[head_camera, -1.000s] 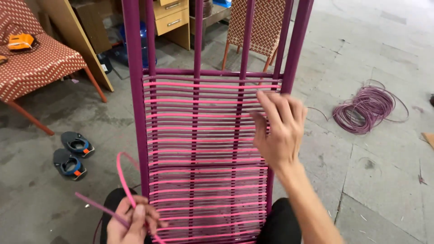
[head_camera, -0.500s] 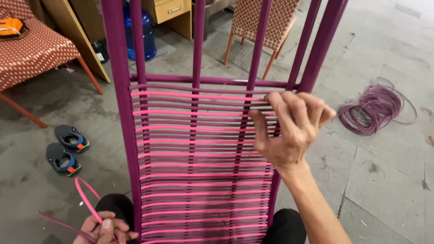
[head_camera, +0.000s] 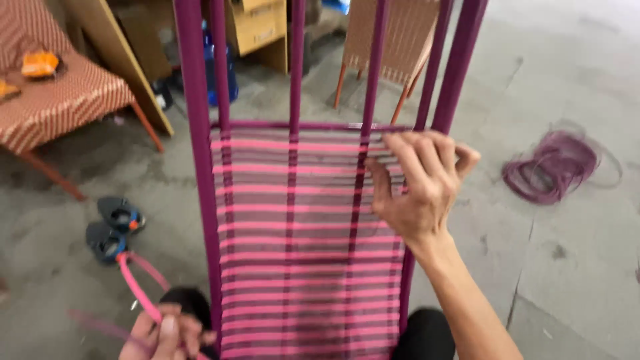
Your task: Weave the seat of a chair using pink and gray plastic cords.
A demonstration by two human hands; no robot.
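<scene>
A: Where is the right hand?

B: Up at the top of the weave, against the right side of the purple frame. Its fingers are curled and pressed together over the upper pink and purple strands, thumb tucked in from the left.

A: And the left hand?

B: Low at the bottom edge of the view, just left of the frame. It is closed, pinching a pink cord that loops up and away to its left.

A: What does the weave look like?

B: Horizontal strands, pink alternating with purple, running between the frame's upright bars, from just above the right hand down past the wrist.

A: Anything else around?

B: A coil of purple cord lies on the floor, well right of the right hand. A pair of sandals sits on the floor just above the left hand. Further off stand a woven chair at far left and another chair beyond the frame.
</scene>
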